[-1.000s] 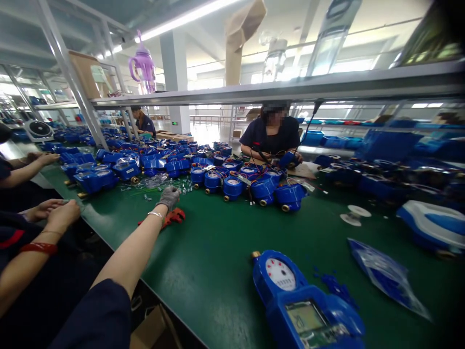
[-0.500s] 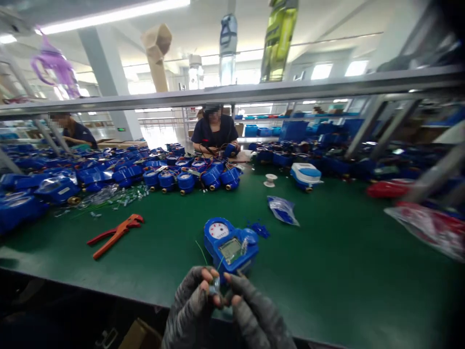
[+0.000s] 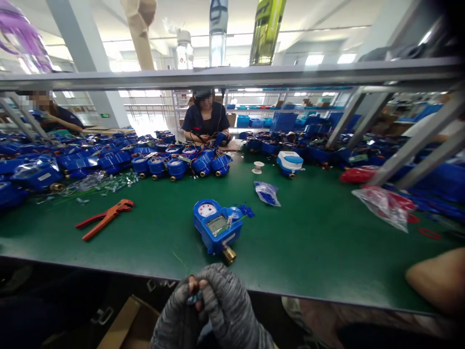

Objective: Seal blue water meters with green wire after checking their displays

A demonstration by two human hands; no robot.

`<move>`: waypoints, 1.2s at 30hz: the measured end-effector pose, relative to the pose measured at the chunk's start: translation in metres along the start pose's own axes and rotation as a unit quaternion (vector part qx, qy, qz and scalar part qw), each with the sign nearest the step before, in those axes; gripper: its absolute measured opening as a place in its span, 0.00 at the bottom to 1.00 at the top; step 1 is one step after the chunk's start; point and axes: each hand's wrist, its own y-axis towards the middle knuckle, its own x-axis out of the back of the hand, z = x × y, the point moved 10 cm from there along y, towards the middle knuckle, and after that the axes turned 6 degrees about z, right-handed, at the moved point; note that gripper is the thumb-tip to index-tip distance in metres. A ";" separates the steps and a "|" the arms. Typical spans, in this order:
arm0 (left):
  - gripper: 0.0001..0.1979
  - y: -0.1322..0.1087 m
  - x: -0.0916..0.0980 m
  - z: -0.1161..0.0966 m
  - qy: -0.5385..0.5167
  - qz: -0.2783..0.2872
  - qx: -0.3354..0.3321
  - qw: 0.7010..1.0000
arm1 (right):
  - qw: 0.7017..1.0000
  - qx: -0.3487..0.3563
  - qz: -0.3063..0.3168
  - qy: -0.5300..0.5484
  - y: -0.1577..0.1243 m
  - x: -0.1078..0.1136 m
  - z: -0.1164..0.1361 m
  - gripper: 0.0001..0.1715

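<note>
My left hand, in a grey striped fingerless glove, is closed at the table's front edge, its fingertips pinching a small pale-blue plastic wire seal. My right hand, gloved alike, is pressed against the left, its fingers closed on the same seal and partly covering it. A thin green wire rises from near my fingers. Just beyond stands a blue water meter with a round dial, a small display and a brass pipe end facing me. A clear seal piece rests on the meter.
Orange-handled cutters lie to the left. Past the meter are loose blue bits, a bag of blue parts, a white spool and a white-and-blue meter. Many blue meters line the back. A bare arm reaches in at right.
My hands have drawn back from the meter toward the table edge and closed together, uncovering its brass end. The view has tilted down, and an arm has appeared at the right.
</note>
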 end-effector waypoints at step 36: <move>0.12 -0.016 -0.024 -0.035 0.338 -0.016 -0.118 0.933 | 0.959 -0.197 0.096 0.181 -0.038 0.019 -0.029 0.08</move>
